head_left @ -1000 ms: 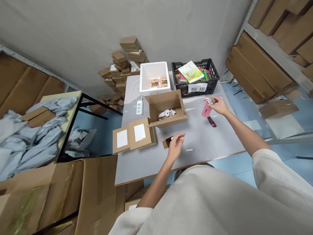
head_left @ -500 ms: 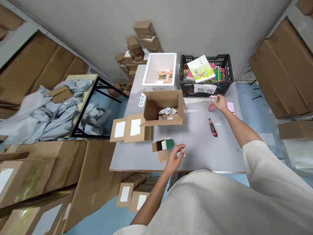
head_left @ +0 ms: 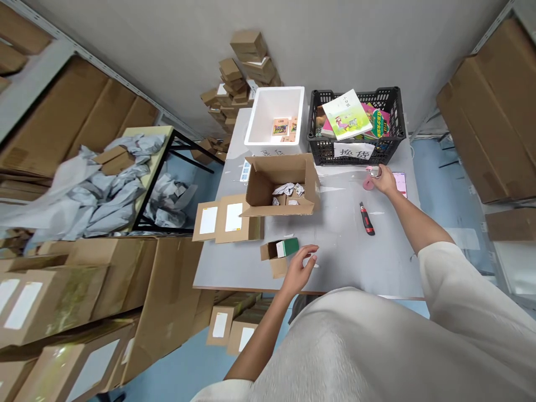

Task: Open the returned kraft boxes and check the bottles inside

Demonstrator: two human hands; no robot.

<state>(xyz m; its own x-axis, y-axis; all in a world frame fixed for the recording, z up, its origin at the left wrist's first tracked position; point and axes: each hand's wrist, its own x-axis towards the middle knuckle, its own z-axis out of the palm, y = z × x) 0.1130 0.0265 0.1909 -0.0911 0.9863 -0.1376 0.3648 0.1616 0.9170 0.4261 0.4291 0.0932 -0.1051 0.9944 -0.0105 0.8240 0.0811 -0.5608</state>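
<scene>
At the far right of the table, my right hand (head_left: 384,180) is closed around a pink tape dispenser (head_left: 368,183) with a shiny round part, partly covered by the fingers. Close beside that hand lies a phone with a pink screen (head_left: 401,183). A red and black utility knife (head_left: 367,219) rests below it. My left hand (head_left: 300,270) is open over the front of the table, fingers apart and nothing in them. Just left of it stands a small opened cardboard box (head_left: 278,267) with a green and white box (head_left: 288,247) sticking out.
A larger open carton (head_left: 280,209) with crumpled paper sits mid-table, beside labelled boxes (head_left: 232,220). Behind are a white foam bin (head_left: 274,146) and a black crate (head_left: 360,156) topped by a book (head_left: 347,116). Grey parcels (head_left: 109,190) cover a side table; cartons (head_left: 167,301) are stacked at left.
My view has shifted slightly. My right hand stays on the tape dispenser, which now sits a little lower and turned differently. My left hand has hardly moved.
</scene>
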